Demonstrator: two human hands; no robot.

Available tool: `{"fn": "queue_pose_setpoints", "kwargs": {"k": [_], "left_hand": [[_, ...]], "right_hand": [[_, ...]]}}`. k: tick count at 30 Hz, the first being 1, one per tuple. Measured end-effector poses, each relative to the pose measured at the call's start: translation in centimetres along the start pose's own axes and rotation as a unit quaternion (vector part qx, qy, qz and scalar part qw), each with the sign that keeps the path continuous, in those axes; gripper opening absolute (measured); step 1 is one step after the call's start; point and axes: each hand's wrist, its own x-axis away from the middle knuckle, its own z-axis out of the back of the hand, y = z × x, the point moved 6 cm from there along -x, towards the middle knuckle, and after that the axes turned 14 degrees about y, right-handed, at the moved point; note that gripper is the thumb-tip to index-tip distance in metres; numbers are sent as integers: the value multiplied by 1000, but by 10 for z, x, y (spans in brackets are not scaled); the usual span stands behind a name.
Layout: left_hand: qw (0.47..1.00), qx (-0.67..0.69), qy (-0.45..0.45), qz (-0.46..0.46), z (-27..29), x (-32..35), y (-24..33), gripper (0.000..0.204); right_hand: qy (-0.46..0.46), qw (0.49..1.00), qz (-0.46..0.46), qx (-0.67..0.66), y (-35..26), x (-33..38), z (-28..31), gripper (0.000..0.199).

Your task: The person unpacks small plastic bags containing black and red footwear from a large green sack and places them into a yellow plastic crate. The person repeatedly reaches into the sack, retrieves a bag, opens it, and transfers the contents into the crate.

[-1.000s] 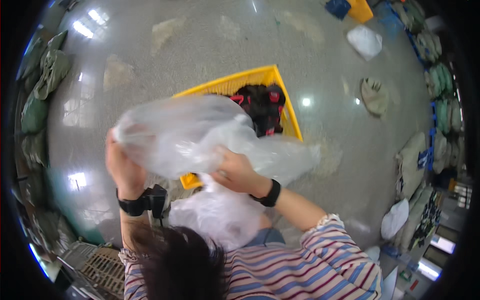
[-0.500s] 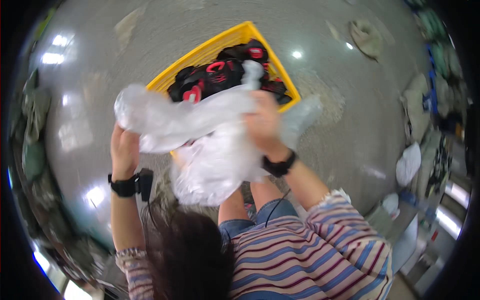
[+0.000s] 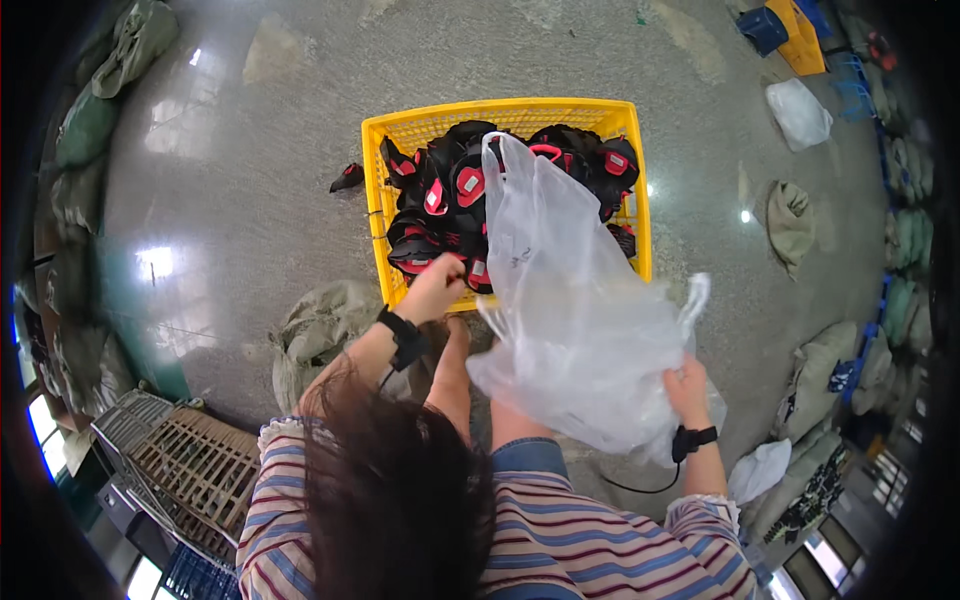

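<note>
A large clear plastic bag [image 3: 570, 290] hangs spread from the crate's middle down toward my right side. Its lower right part is gripped by my right hand [image 3: 688, 390], fingers closed on the film. My left hand [image 3: 436, 288] is at the near edge of the yellow crate [image 3: 645, 215], fingers curled beside the black shoes; what they hold, if anything, is hidden. The crate is heaped with what look like black-and-red shoes [image 3: 467, 185], several with white labels on red parts. The bag covers some of them.
A small black piece [image 3: 347, 178] lies on the floor left of the crate. A crumpled woven sack [image 3: 325, 335] is by my legs. More sacks line both sides, with a slatted rack [image 3: 190, 465] at lower left and a white bundle [image 3: 799, 114] at far right.
The bag, earlier held between both hands, now trails from the crate to my right hand. My left hand has left it and moved right, to the crate's near edge. The view has turned.
</note>
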Motion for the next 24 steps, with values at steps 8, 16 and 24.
{"fn": "queue_pose_setpoints", "kwargs": {"k": [8,16,24], "left_hand": [[984,42,54,163,-80,-115,-25,92],[799,488,90,340,-94,-99,-59,16],[977,193,-85,-22,37,14,200,19]], "right_hand": [[-239,910,273,203,-65,73,-19,17],[-322,880,156,313,53,117,-20,11],[-250,868,-3,428,166,46,28,26]]}}
